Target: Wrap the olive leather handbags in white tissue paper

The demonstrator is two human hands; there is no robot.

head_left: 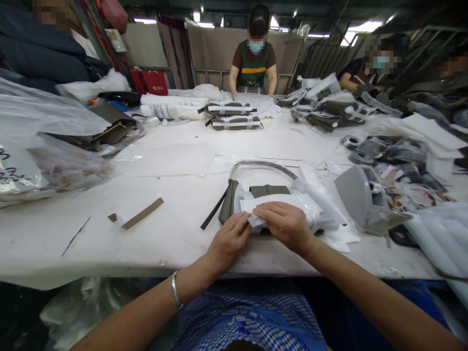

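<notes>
An olive-grey handbag (pixel 228 202) lies in front of me on the white table, its wrapped strap (pixel 266 164) arching away behind it. White wrapping paper (pixel 281 200) covers much of its front, with clear plastic to the right. My left hand (pixel 231 239) has its fingers pressed together on the paper's left edge. Just beside it, my right hand (pixel 287 225) is closed, pinching the same white paper near a small folded-down flap. The fingertips of both hands almost meet. Part of the bag's front is hidden under the paper and my hands.
A grey tape dispenser (pixel 360 195) stands to the right, near a heap of wrapped straps (pixel 387 148). At left lie a brown strip (pixel 142 213) and plastic-covered bags (pixel 109 124). Two wrapped bags (pixel 234 122) lie farther back. Across the table stands a masked co-worker (pixel 254 63).
</notes>
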